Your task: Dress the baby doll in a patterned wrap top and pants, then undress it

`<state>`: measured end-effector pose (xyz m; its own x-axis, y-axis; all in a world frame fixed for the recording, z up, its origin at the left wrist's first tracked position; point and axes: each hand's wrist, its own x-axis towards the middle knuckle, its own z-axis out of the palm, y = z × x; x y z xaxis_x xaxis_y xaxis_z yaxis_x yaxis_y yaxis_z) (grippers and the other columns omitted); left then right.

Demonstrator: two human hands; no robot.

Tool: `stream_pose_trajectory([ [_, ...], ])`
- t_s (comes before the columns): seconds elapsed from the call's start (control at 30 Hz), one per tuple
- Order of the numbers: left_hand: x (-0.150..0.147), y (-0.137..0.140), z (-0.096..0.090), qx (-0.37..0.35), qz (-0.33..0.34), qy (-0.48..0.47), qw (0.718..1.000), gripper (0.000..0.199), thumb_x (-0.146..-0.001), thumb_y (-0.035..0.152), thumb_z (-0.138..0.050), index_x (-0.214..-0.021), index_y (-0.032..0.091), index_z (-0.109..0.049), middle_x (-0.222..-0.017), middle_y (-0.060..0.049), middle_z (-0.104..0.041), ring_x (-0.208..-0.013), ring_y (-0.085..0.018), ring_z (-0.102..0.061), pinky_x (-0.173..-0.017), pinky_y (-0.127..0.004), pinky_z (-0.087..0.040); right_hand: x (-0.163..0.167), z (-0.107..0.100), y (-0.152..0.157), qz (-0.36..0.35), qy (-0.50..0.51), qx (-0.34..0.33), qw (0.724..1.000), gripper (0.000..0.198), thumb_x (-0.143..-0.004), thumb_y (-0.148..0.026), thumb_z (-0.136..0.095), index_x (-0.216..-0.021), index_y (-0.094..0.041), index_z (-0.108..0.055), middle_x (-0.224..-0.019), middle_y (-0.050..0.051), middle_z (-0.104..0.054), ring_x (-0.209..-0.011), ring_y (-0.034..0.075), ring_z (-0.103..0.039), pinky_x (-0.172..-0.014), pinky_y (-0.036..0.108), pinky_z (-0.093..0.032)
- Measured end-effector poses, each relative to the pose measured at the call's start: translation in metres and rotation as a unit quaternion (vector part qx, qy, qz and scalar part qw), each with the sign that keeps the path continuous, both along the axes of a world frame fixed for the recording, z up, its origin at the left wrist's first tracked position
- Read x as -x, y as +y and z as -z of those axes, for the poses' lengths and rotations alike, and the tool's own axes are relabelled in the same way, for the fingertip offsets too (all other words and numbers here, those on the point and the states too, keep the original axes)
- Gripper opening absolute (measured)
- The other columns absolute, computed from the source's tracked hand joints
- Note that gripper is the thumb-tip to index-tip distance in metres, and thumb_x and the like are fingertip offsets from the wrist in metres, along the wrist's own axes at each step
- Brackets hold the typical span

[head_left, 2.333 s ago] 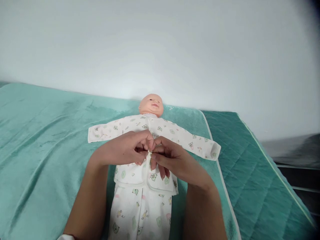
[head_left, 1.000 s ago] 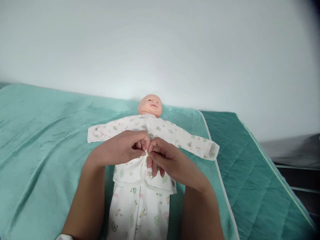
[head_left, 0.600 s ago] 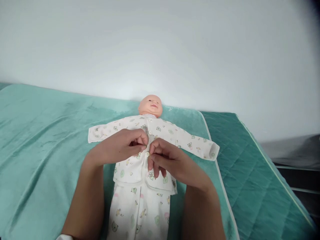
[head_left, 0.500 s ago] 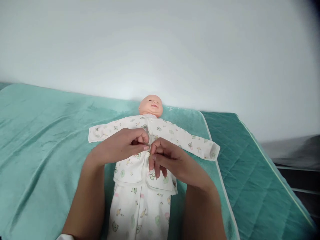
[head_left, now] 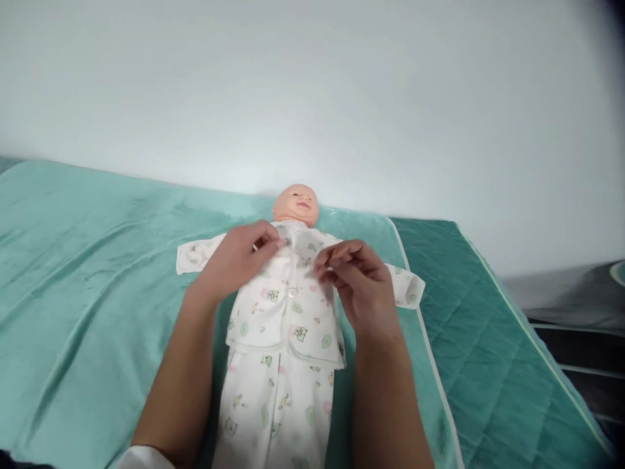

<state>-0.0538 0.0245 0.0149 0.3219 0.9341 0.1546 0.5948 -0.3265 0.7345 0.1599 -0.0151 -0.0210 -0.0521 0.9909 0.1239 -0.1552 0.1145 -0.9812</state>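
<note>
A baby doll (head_left: 295, 205) lies on its back, dressed in a white printed shirt (head_left: 263, 319) and matching trousers (head_left: 273, 410). The shirt's front edges meet down the middle, and a round button (head_left: 292, 292) shows on the chest. Above the upper chest, on the left side of the front edge, is my left hand (head_left: 251, 251). Its fingers are bent, with a gap between thumb and forefinger and nothing seen in them. My right hand (head_left: 359, 280) hovers over the other side of the chest, hiding part of that sleeve. Its fingers are loosely curved and hold nothing visible.
Under the doll is a light green blanket (head_left: 112, 280) with a pale edge. A darker quilted mat (head_left: 493, 326) extends to the right. The white wall (head_left: 312, 91) rises just behind the doll's head. Dark slats (head_left: 581, 352) show at the far right.
Both hands have come away from the button at the middle of the shirt. My left hand has moved up and left, my right hand up and right. The button is now uncovered.
</note>
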Motion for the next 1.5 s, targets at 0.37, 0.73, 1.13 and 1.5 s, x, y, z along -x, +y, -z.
stream_pose_trajectory([
  [0.37,0.089,-0.023,0.115,-0.14,-0.219,0.211,0.942,0.054,-0.097,0.043,-0.047,-0.145,0.019,-0.048,-0.16,-0.012,-0.041,-0.152,-0.031,-0.026,-0.124,-0.053,-0.02,-0.038,0.087,0.013,0.276,-0.455,-0.058,0.845,0.059,-0.098,-0.045,-0.032,-0.145,-0.013,-0.046,-0.152,0.018,-0.049,-0.147,0.03,-0.035,-0.119,0.054,-0.027],
  [0.73,0.132,-0.031,0.12,-0.077,-0.271,0.282,0.917,0.064,-0.091,0.013,-0.032,-0.155,0.005,-0.035,-0.164,-0.016,-0.032,-0.153,-0.032,-0.026,-0.122,-0.051,-0.025,-0.107,0.11,-0.101,0.228,-0.643,0.079,0.727,0.065,-0.101,-0.05,-0.03,-0.157,-0.016,-0.034,-0.164,0.016,-0.031,-0.152,0.031,-0.028,-0.121,0.054,-0.023],
  [1.13,0.093,-0.174,0.132,-0.159,-0.222,0.109,0.956,0.047,-0.097,0.027,-0.04,-0.14,0.014,-0.052,-0.15,-0.017,-0.051,-0.142,-0.03,-0.044,-0.12,-0.05,-0.034,-0.004,0.114,-0.256,0.157,-0.476,-0.124,0.856,0.053,-0.097,-0.045,-0.053,-0.145,-0.023,-0.047,-0.152,0.015,-0.05,-0.14,0.03,-0.046,-0.115,0.055,-0.036],
  [1.5,0.05,-0.302,0.136,-0.075,-0.156,-0.133,0.976,0.023,-0.092,0.041,-0.062,-0.11,0.026,-0.063,-0.111,-0.007,-0.064,-0.109,-0.023,-0.062,-0.1,-0.041,-0.05,0.043,0.093,-0.267,0.073,-0.356,-0.097,0.927,0.011,-0.095,-0.031,-0.058,-0.103,-0.024,-0.057,-0.106,0.007,-0.061,-0.101,0.022,-0.059,-0.092,0.04,-0.049],
])
